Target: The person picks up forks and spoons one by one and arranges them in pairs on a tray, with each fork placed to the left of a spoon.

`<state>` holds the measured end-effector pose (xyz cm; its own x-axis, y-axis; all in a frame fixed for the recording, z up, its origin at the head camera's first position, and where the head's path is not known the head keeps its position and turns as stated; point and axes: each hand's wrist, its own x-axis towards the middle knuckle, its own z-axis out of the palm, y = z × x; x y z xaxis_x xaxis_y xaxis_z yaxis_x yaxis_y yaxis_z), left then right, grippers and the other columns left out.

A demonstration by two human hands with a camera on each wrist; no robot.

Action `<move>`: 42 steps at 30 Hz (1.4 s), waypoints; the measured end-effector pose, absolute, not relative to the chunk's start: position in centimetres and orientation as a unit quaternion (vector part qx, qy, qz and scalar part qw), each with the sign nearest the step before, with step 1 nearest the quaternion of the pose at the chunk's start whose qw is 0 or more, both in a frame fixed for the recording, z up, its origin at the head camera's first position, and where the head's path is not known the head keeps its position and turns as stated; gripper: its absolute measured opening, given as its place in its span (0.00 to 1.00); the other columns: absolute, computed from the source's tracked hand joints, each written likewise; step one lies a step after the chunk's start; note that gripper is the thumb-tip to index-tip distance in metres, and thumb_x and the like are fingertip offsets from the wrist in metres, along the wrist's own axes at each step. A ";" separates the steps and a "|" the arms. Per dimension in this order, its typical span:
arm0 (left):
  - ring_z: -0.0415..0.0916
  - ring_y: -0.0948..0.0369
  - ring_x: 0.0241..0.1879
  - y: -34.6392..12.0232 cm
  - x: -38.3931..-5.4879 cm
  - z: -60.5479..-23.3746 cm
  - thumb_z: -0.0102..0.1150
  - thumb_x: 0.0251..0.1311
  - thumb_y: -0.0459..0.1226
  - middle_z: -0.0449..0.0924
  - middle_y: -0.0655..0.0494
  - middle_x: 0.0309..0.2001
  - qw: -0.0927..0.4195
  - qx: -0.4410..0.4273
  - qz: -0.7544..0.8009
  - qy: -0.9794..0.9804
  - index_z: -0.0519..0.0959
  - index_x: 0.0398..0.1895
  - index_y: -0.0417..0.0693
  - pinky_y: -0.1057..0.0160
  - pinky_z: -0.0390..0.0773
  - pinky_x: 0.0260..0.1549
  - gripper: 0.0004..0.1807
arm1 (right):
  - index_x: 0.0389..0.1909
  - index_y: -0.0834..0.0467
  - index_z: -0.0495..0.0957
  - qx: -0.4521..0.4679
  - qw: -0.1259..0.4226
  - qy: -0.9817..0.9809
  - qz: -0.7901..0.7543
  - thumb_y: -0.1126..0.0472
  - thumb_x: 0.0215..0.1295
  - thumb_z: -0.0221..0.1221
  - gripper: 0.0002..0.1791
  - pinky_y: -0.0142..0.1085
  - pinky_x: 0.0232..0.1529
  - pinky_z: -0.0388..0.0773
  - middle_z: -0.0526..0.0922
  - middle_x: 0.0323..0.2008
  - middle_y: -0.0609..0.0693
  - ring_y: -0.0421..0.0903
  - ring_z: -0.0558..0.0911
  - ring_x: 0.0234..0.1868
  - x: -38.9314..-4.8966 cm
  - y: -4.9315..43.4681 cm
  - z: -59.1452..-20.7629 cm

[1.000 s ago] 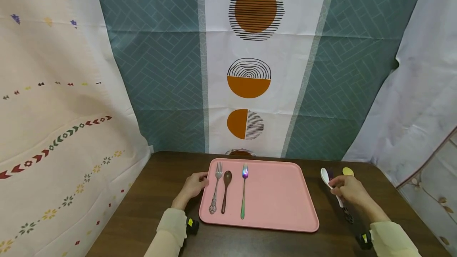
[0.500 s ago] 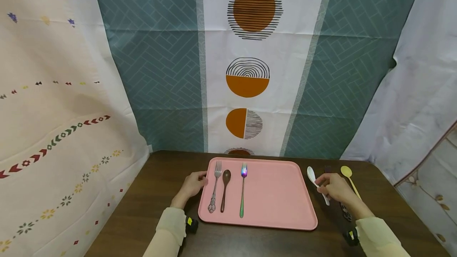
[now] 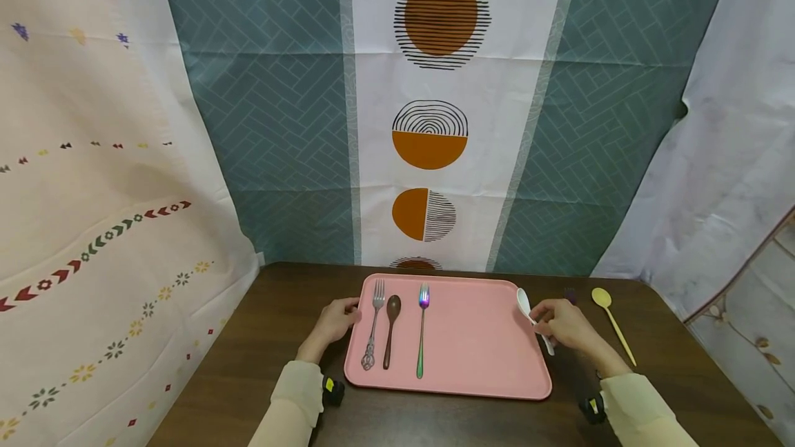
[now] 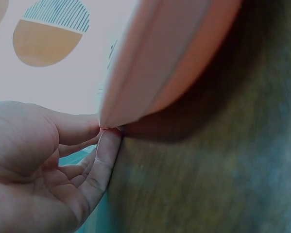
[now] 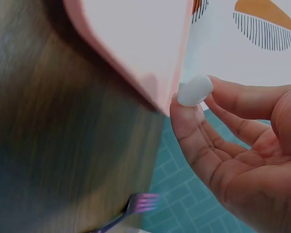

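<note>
My left hand (image 3: 335, 319) pinches the left rim of a pink tray (image 3: 478, 336) between thumb and finger, as the left wrist view shows. On the tray's left half lie a silver fork (image 3: 374, 323) with an ornate handle, a brown spoon (image 3: 392, 323) and a rainbow fork (image 3: 423, 326) with a green handle. My right hand (image 3: 565, 323) pinches a white spoon (image 3: 524, 302) at its handle, over the tray's right rim. In the right wrist view the spoon's white end (image 5: 195, 91) sits between thumb and finger.
Right of the tray, a yellow spoon (image 3: 611, 319) lies on the dark wooden table (image 3: 292, 288). A purple fork (image 5: 138, 203) lies nearby, partly hidden behind my right hand in the head view. A patterned cloth (image 3: 428, 88) hangs behind the table.
My right hand has carried the white spoon left, from beside the purple fork and yellow spoon to the tray's right rim. The yellow spoon is now fully uncovered. My left hand has stayed put.
</note>
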<state>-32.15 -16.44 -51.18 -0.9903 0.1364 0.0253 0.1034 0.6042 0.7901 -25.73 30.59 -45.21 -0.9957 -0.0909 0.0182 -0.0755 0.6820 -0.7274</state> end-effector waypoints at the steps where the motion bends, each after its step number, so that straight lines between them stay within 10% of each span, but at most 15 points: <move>1: 0.78 0.55 0.40 -16.4 -32.1 -51.2 0.58 0.72 0.31 0.81 0.48 0.41 0.018 0.068 0.440 0.895 0.75 0.67 0.31 0.56 0.81 0.41 0.23 | 0.42 0.71 0.81 -0.048 0.010 0.916 -0.399 0.74 0.60 0.64 0.09 0.43 0.24 0.81 0.81 0.26 0.54 0.47 0.79 0.22 -25.8 30.4 -45.3; 42: 0.78 0.55 0.40 -16.5 -32.3 -51.3 0.57 0.72 0.31 0.81 0.48 0.42 0.017 0.067 0.441 0.895 0.75 0.67 0.31 0.54 0.81 0.42 0.22 | 0.37 0.69 0.82 -0.079 0.027 0.904 -0.419 0.77 0.54 0.65 0.09 0.39 0.22 0.80 0.82 0.23 0.54 0.44 0.79 0.17 -26.5 21.9 -45.9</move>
<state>-32.31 -16.50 -51.33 -0.9905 0.1349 0.0280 0.1043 0.6016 0.7919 -26.53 21.92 -45.88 -0.9861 -0.1654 0.0173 -0.1200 0.6359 -0.7624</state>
